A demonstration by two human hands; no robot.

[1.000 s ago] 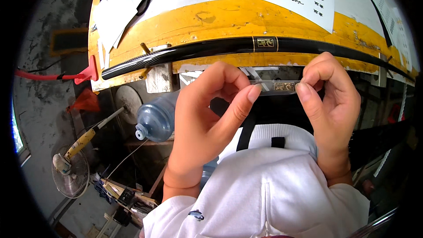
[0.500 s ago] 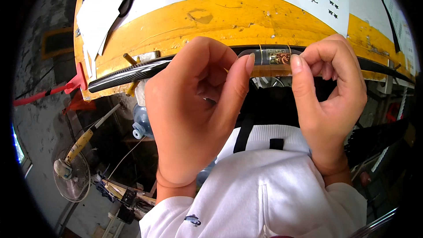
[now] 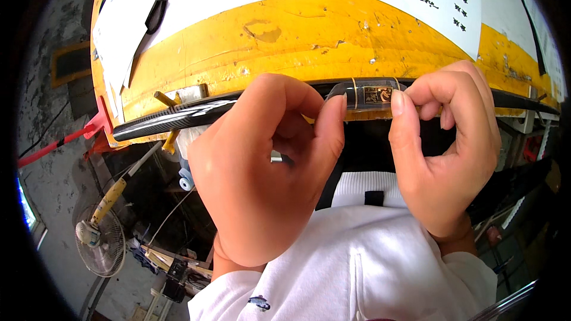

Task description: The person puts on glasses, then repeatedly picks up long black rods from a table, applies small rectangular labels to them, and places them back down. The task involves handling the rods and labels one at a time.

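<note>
A long glossy black rod (image 3: 178, 117) with a woven carbon pattern lies crosswise along the front edge of the table. Over its middle is a clear decal strip (image 3: 372, 102) with a dark and gold printed patch and thin gold bands. My left hand (image 3: 256, 172) is closed, thumb and forefinger pinching the strip's left end. At the right end, the thumb and forefinger of my right hand (image 3: 449, 137) pinch it too, the other fingers curled. The strip lies over or against the rod; whether it is stuck down I cannot tell. My fingers hide parts of the rod.
A yellow-edged table (image 3: 309, 30) bears a printed sheet (image 3: 416, 0) at the back right and white papers (image 3: 122, 30) at the left. A yellow peg (image 3: 165, 98) stands by the rod. Below left are a red bar (image 3: 65, 139) and a fan (image 3: 101, 241).
The table, rod and both hands sit a little lower in the picture. Both hands keep their pinch at the strip's ends, and the printed patch is seen at a slightly different angle.
</note>
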